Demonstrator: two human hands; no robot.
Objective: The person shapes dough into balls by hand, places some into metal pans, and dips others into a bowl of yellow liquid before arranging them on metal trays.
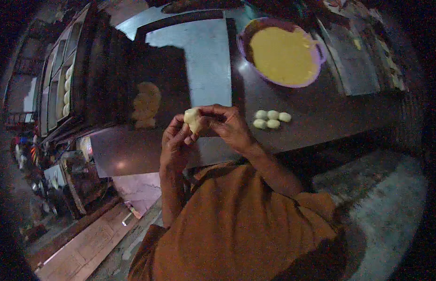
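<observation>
Left hand (pixel 173 139) and right hand (pixel 231 125) pinch a pale dough lump (pixel 192 120) above a dark table (pixel 321 112), apparently mid-shaping; rounding it would next call for even pressure, with five pale balls (pixel 273 114) at its three o'clock, a lilac tub (pixel 289 85) at two

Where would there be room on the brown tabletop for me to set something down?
Bare tabletop shows right of the five pale balls, below the purple basin, and left of the left hand near the front edge. It is crowded at the balls and where the left and right hands hold a pale lump.
</observation>
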